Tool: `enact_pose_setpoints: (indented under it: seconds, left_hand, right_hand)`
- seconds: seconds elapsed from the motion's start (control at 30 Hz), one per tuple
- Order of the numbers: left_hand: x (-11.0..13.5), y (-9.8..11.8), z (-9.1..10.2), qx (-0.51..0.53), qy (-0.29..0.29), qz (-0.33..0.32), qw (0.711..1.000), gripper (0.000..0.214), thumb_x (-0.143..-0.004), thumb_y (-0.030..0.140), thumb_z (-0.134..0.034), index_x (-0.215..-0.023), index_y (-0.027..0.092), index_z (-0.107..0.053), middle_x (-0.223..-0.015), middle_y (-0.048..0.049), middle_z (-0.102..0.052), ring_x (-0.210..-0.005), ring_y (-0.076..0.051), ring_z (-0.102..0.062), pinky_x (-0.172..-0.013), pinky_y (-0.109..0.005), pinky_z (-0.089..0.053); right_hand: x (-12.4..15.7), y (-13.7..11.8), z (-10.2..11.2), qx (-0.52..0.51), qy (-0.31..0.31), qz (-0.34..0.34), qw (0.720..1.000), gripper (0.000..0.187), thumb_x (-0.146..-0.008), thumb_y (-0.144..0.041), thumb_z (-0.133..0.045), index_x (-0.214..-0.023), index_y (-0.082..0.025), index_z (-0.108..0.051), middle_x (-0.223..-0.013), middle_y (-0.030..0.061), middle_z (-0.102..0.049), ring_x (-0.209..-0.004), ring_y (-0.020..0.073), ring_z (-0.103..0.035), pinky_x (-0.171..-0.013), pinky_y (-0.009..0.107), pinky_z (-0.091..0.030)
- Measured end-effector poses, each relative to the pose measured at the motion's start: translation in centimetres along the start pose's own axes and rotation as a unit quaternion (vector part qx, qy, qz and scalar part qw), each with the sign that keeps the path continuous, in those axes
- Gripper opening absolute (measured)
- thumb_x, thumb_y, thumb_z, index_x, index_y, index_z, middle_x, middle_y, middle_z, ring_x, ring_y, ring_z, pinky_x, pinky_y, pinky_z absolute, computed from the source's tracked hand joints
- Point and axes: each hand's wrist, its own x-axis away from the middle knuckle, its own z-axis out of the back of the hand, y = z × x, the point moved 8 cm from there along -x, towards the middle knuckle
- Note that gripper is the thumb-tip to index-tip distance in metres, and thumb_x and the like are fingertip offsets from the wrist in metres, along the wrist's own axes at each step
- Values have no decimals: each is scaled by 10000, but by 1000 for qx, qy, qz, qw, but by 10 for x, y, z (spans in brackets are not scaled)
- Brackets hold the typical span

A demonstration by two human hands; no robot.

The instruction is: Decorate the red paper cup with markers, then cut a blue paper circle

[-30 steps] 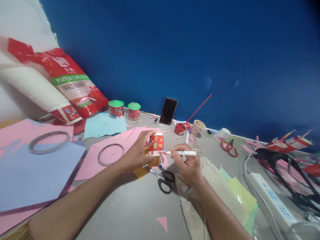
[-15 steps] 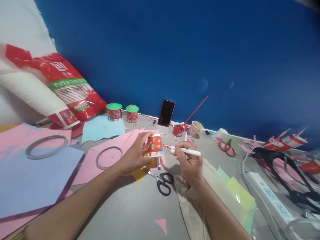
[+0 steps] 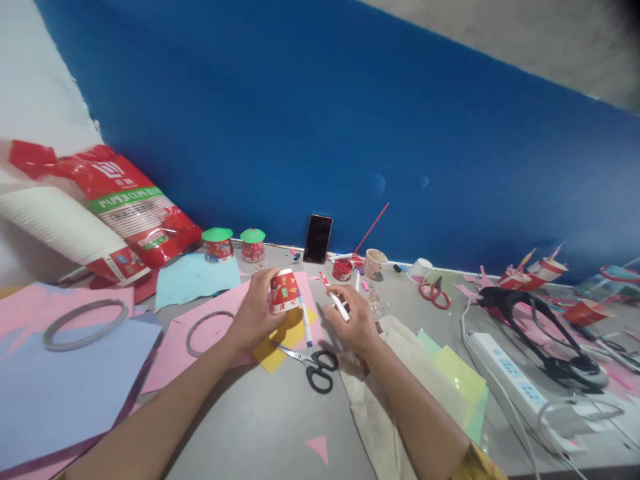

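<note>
My left hand (image 3: 253, 313) grips a small red paper cup (image 3: 284, 291) with coloured stickers, held upside down over a yellow paper (image 3: 280, 337). My right hand (image 3: 353, 321) holds a white marker with a red tip (image 3: 334, 297), tip pointing up and left, a short gap from the cup. A second white marker (image 3: 306, 325) lies on the table between the hands. Black-handled scissors (image 3: 313, 363) lie just in front of them.
Pink sheet with a grey ring (image 3: 203, 328), blue sheet with another ring (image 3: 83, 323), a bag of paper cups (image 3: 127, 203), two green-lidded cups (image 3: 219, 243), a phone (image 3: 319, 238) against the blue wall, red scissors (image 3: 433, 293), a power strip (image 3: 507, 370) and cables at right.
The marker has drawn away from the cup and its tip has swung upward. Both hands shifted slightly left and farther off as the view tilted up.
</note>
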Motion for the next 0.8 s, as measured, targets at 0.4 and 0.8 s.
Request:
enact_pose_setpoints:
  seconds: [0.4, 0.8]
  left_hand:
    - [-3, 10, 15, -58, 60, -48, 995, 679, -814, 244, -803, -1439, 318, -549, -1424, -94, -568, -1430, -392, -569, -1238, -640, -491]
    - [-3, 8, 15, -54, 53, -28, 997, 703, -860, 444, -823, -1470, 293, -507, -1454, -121, -519, -1468, -417, -524, -1269, -692, -434]
  right_hand:
    - [-5, 22, -5, 24, -15, -8, 1000, 422, -927, -254, -688, -1343, -204, -736, -1260, 147, -797, -1117, 310, -763, -970, 441, -632]
    - [-7, 29, -6, 34, -7, -16, 999, 409, -920, -238, -676, -1322, -208, -742, -1238, 137, -810, -1123, 307, -761, -973, 435, -622]
